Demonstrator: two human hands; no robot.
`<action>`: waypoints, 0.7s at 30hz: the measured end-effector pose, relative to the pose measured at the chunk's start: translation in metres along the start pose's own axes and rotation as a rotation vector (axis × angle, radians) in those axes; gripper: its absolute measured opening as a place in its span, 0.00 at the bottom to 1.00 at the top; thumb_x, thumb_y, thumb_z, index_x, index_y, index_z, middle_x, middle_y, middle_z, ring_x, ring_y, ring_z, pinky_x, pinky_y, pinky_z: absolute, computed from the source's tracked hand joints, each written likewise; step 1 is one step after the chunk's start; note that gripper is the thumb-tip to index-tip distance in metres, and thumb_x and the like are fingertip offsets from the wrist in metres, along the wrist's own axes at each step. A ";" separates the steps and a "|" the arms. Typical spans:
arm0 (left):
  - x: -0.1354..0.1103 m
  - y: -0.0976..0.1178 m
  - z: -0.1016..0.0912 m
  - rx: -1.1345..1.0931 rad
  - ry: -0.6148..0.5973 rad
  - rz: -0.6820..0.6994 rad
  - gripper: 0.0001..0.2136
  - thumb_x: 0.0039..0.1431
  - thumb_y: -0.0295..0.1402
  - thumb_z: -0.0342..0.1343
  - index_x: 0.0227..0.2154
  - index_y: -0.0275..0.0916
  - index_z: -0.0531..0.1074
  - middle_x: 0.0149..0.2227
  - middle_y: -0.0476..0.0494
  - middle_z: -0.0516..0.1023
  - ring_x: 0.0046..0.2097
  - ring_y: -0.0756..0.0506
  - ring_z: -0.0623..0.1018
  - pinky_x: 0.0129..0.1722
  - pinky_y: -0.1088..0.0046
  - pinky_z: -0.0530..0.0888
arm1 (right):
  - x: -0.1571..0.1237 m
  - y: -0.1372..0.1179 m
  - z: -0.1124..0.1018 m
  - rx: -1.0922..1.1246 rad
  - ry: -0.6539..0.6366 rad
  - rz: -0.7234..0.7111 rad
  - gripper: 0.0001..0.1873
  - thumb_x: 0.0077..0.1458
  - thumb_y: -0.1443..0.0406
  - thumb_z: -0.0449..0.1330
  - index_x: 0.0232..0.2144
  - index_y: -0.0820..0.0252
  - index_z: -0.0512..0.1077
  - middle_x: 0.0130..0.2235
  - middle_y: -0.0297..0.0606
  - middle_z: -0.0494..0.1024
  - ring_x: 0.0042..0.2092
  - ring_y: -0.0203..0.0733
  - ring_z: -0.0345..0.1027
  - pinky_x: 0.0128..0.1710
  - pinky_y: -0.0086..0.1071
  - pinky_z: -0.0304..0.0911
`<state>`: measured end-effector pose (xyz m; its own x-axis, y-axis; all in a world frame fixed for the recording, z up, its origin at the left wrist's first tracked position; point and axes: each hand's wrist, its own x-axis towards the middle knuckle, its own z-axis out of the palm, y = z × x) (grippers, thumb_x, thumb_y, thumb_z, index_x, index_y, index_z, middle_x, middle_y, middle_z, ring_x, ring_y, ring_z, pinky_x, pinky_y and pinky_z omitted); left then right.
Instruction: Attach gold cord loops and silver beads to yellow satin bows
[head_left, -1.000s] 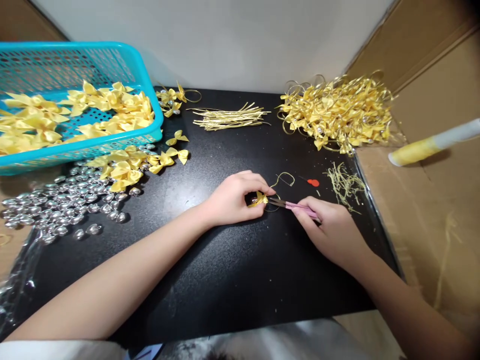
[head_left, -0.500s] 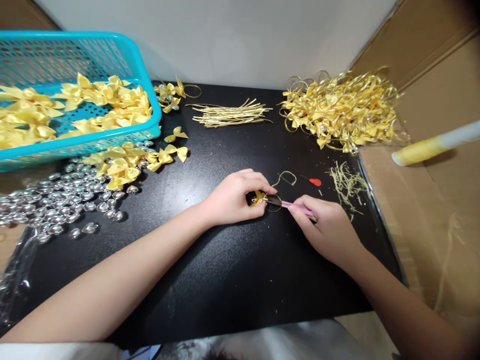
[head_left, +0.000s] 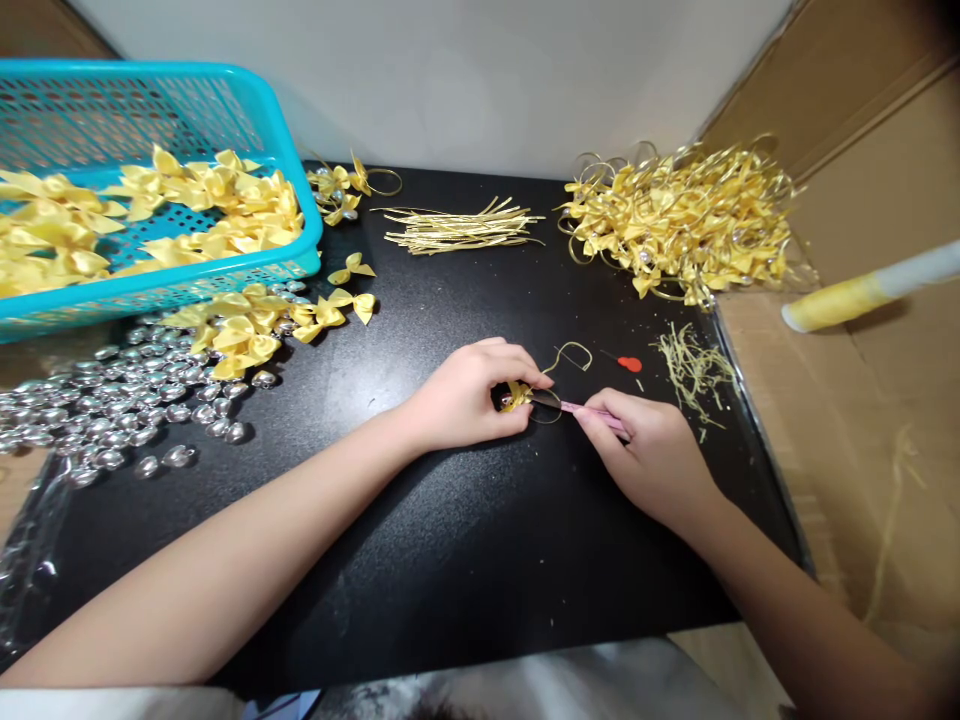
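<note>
My left hand [head_left: 480, 395] is closed in a pinch on a yellow ribbon bow [head_left: 517, 395] with a silvery bell tucked behind it, partly hidden by the fingers. A gold cord loop [head_left: 546, 418] sticks out of the bow to the right, and a loose cord end [head_left: 577, 347] curls above the fingertips. In my right hand [head_left: 649, 450] are small pink-handled scissors [head_left: 600, 415]. Their dark narrow blades reach left to the cord beside the bow, close to my left fingertips. Whether the blades touch the cord I cannot tell.
A turquoise basket [head_left: 274, 140] of yellow bows stands at the left, above scattered silver bells [head_left: 135, 410]. Gold cords [head_left: 465, 228] lie at the back. Finished-looking bow loops [head_left: 682, 220] are heaped back right, near cord clippings [head_left: 694, 370] and a red-tabbed needle threader [head_left: 630, 364].
The scissor blades look closer together than before, and the right hand has shifted very slightly left. My left hand keeps its place and its hold on the bow.
</note>
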<state>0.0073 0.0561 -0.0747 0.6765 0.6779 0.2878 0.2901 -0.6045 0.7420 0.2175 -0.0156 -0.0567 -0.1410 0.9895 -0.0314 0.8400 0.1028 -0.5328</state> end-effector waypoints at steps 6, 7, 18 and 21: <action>0.000 0.000 0.000 -0.003 -0.001 0.004 0.13 0.49 0.22 0.57 0.38 0.38 0.78 0.38 0.44 0.82 0.40 0.46 0.79 0.44 0.68 0.74 | 0.001 0.000 0.000 -0.022 0.026 -0.022 0.18 0.62 0.57 0.52 0.25 0.59 0.72 0.22 0.33 0.73 0.24 0.34 0.63 0.27 0.29 0.53; 0.001 0.000 0.000 -0.001 0.000 0.007 0.13 0.49 0.22 0.57 0.38 0.38 0.78 0.38 0.44 0.82 0.40 0.46 0.79 0.44 0.68 0.74 | 0.001 0.001 0.000 -0.022 0.026 -0.023 0.18 0.62 0.57 0.52 0.25 0.59 0.73 0.23 0.33 0.73 0.24 0.34 0.63 0.27 0.29 0.53; 0.001 0.001 -0.002 -0.038 -0.003 0.001 0.12 0.51 0.26 0.60 0.40 0.37 0.78 0.40 0.43 0.81 0.42 0.45 0.79 0.45 0.68 0.73 | -0.013 0.012 -0.018 0.037 0.041 0.074 0.17 0.62 0.55 0.52 0.31 0.56 0.75 0.27 0.36 0.78 0.28 0.39 0.70 0.28 0.31 0.57; 0.001 0.000 -0.004 -0.074 0.032 -0.031 0.16 0.52 0.31 0.62 0.45 0.37 0.76 0.42 0.42 0.80 0.40 0.46 0.77 0.39 0.71 0.73 | -0.021 0.043 -0.041 -0.071 0.274 0.217 0.16 0.61 0.55 0.52 0.39 0.57 0.75 0.31 0.42 0.79 0.31 0.45 0.71 0.29 0.35 0.58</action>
<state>0.0058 0.0585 -0.0720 0.6456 0.7095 0.2826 0.2588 -0.5514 0.7931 0.2780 -0.0278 -0.0441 0.1830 0.9784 0.0958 0.8705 -0.1160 -0.4783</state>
